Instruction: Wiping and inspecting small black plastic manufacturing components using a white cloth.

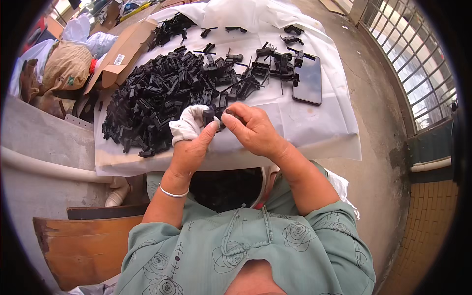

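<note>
**Close work on a blocky black plastic part point(208, 116)**

Over the near side of the white-covered desk point(324, 132), the left hand point(197, 142), partly in a white cloth glove point(184, 129), pinches it; just right, the right hand point(256, 129) has its fingers closed (on what, I cannot tell). Fitting or checking seems underway; next calls for steady left support.

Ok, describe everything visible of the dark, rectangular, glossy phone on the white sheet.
The dark, rectangular, glossy phone has rounded corners and a thin black rim. Its smooth, glass-looking face is up, showing a pale reflection; whether the screen is lit is unclear. It lies on the white, creased sheet, toward its right side. Small black plastic-looking parts overlap its left edge in view.
</note>
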{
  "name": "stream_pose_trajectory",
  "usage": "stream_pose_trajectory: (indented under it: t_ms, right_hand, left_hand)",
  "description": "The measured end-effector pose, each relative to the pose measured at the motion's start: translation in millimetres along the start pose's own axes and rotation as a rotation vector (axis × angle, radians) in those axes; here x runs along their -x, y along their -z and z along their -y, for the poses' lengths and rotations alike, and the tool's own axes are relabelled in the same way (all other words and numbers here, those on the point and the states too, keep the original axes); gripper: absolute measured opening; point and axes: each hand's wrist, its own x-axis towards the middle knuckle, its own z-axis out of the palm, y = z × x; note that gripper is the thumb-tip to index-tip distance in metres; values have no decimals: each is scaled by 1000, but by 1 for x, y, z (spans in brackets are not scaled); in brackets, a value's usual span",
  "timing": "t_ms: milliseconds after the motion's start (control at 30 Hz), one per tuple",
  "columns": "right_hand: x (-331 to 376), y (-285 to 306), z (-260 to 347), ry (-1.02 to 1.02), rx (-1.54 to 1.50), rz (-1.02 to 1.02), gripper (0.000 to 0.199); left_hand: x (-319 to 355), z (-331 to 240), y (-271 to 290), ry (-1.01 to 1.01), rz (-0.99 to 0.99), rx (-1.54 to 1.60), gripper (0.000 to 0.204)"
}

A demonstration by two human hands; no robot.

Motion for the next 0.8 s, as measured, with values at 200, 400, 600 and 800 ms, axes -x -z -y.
stream_pose_trajectory:
  t_ms: [200, 400, 600, 800]
  right_hand:
    - [10, -9, -6, 104, 201, 173, 10]
    - [8, -4, -2, 327, 303, 66, 12]
    - [9, -4, 6, 164, 116, 27, 15]
    - [9, -8, -2, 143, -30, 70, 15]
  left_hand:
    - [4, -18, 4, 123, -26, 286, 26]
    - [3, -18, 2, 217, -54, 116, 28]
    - [4, -27, -5, 323, 2, 159, 30]
    - [8, -27, -2, 332, 118, 242, 29]
